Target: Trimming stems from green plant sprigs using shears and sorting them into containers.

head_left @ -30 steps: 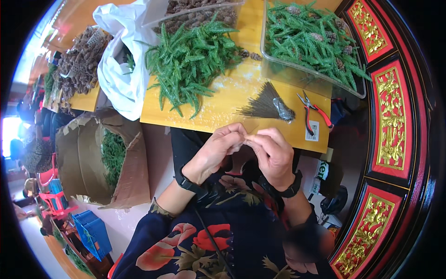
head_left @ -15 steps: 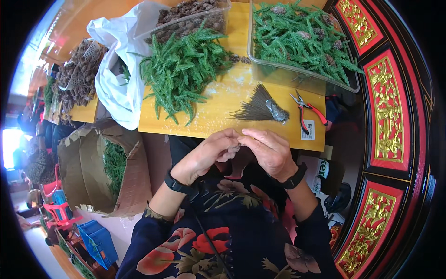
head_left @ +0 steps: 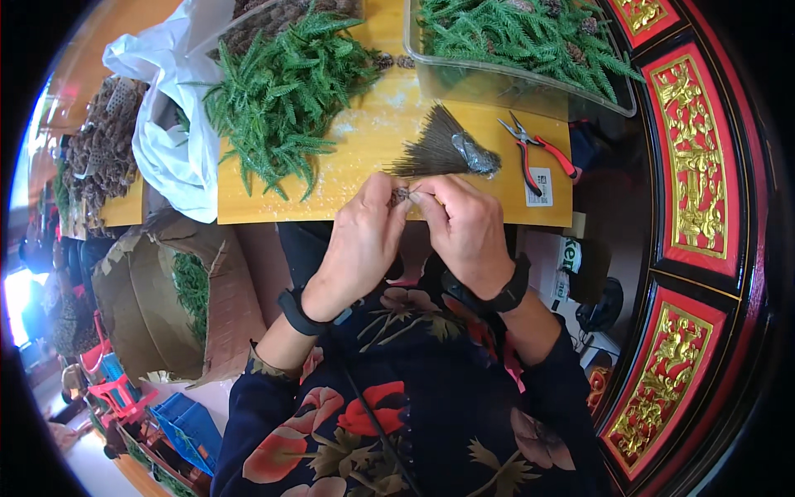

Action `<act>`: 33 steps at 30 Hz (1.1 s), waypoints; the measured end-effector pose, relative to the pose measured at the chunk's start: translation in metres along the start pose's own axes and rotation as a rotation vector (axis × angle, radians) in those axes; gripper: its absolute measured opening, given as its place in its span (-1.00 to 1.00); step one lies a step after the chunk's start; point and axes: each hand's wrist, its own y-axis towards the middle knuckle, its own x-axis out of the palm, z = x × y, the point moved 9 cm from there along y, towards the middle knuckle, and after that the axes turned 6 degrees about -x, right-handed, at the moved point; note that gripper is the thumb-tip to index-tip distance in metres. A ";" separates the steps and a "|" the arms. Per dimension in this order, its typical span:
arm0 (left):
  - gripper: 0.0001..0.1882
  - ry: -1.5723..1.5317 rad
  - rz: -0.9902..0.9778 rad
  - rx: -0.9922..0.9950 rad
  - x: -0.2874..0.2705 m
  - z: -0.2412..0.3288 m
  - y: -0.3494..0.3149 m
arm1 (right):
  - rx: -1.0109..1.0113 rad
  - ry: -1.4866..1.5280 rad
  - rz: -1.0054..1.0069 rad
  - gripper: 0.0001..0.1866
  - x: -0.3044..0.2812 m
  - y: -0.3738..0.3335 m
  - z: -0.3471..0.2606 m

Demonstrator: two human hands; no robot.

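Both hands meet over the table's near edge. My left hand (head_left: pixel 362 236) is closed, thumb and fingers gripping a small brown pine cone (head_left: pixel 400 196). Right up against the cone, my right hand (head_left: pixel 468 232) is pinched shut; whatever lies between its fingertips is too small or hidden to make out. Just beyond the fingers lies a fanned bundle of thin brown wires (head_left: pixel 439 145), wrapped in clear plastic at its right end. Red-handled pliers (head_left: pixel 530 149) rest with open jaws to the right of the wires.
A heap of green artificial sprigs (head_left: pixel 286 99) lies at the left beside a white plastic bag (head_left: pixel 178 141). Behind stands a clear bin (head_left: pixel 505 79) of sprigs and cones. An open cardboard box (head_left: pixel 149 306) sits lower left. Carved red-and-gold panels (head_left: pixel 689 157) border the right.
My hands have moved slightly farther over the table edge and turned, bringing the pine cone into sight between them. The whole view has shifted, with the table sitting higher in it.
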 end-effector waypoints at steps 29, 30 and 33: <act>-0.87 -0.375 -0.129 -0.233 -0.010 -0.023 0.007 | 0.083 0.292 -0.165 -0.86 0.015 0.024 0.019; -0.88 -0.595 -0.188 -0.402 -0.001 -0.035 0.003 | 0.213 0.431 -0.111 -0.87 0.017 0.018 0.027; -0.88 -0.691 -0.089 -0.331 -0.001 -0.034 0.004 | 0.350 0.696 -0.016 -0.87 0.034 0.004 0.040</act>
